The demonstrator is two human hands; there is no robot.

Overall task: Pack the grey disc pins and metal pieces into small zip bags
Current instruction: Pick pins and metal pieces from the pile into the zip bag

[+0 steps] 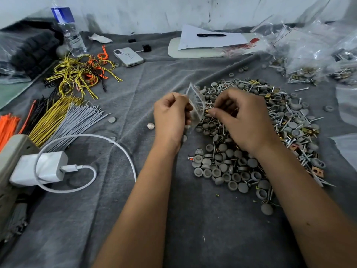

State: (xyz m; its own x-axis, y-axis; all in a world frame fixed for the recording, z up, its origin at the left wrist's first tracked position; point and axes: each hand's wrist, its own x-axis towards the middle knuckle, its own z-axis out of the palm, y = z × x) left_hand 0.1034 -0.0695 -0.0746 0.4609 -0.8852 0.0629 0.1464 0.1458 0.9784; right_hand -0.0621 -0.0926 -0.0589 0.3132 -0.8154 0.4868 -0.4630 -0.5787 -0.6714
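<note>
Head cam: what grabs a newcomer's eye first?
The big pile of grey disc pins and metal pieces at centre right. Above its near-left edge, the left hand holds a small zip bag while the right hand pinches pieces at its mouth. Yellow and orange ties lie at far left.

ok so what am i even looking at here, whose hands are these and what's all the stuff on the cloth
No machine here: a person works bare-handed, filmed by one camera worn on their head, looking forward and down. The left hand holds a small clear zip bag upright. The right hand pinches small metal pieces at the bag's mouth. Under it, on the grey cloth, lies a pile of grey disc pins mixed with nails and brass-coloured bits. To the left are bundles of coloured ties, a white charger and a phone. Filled bags sit at the far right.
</note>
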